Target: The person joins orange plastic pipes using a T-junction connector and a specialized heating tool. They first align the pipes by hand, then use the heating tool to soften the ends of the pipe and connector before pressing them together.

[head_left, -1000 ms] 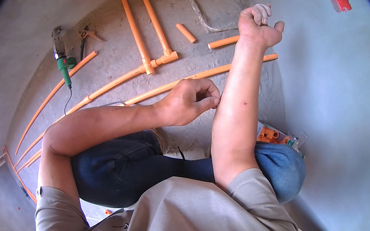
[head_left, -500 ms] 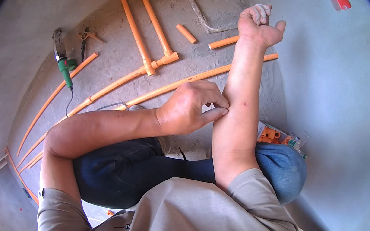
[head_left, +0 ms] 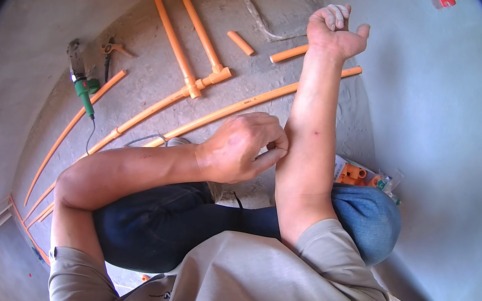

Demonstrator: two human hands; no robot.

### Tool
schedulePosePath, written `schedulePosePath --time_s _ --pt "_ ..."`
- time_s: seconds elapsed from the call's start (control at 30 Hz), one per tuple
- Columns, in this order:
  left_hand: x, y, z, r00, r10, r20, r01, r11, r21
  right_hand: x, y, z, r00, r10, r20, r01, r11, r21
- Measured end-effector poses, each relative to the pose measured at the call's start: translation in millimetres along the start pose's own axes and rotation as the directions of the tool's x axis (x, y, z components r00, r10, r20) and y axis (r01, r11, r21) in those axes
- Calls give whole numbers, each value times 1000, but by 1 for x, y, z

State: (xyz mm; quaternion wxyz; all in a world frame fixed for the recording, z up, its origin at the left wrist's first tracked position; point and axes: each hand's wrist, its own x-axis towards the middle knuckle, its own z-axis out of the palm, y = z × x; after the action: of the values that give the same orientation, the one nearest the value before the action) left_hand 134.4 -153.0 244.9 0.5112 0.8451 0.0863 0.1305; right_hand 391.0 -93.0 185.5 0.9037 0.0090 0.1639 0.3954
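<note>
My left hand (head_left: 244, 149) is bent in front of me, thumb and fingertips pinched together beside the inner side of my right forearm. Whatever the pinch may hold is too small to see. My right arm (head_left: 313, 123) is stretched ahead with its inner side up and a small reddish mark on the skin. At its end, my right hand (head_left: 337, 32) has its fingers curled toward the palm and the thumb standing apart; nothing shows in it. An orange pipe (head_left: 247, 104) on the floor passes beneath the right forearm.
Joined orange pipes (head_left: 175, 26) with a tee fitting run over the concrete floor. A green power tool with a cord (head_left: 86, 89) lies at the left. Orange fittings (head_left: 352, 174) sit in a box by my right knee. A grey wall (head_left: 448, 147) rises at the right.
My left hand has shifted slightly toward me and to the left, its pinched fingertips drawing back from the forearm. My right arm has barely moved.
</note>
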Motion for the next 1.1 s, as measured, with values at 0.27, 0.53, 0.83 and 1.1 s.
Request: schedulePosePath --time_s 0.27,0.53,0.83,1.1 --pt "-12 -26 -1 863 -486 135 501 858 -111 3 -9 -2 999 49 10 -50 995 84" --pt "-8 -18 -5 830 -510 227 542 834 -108 4 -4 -7 998 47 -29 -45 996 82" --pt "-11 -58 -13 797 -533 285 474 258 -842 1 3 -4 997 54 -57 -50 996 74" --pt "-4 -55 -18 805 -554 211 465 369 -805 2 -1 -6 998 56 -34 -54 997 63"
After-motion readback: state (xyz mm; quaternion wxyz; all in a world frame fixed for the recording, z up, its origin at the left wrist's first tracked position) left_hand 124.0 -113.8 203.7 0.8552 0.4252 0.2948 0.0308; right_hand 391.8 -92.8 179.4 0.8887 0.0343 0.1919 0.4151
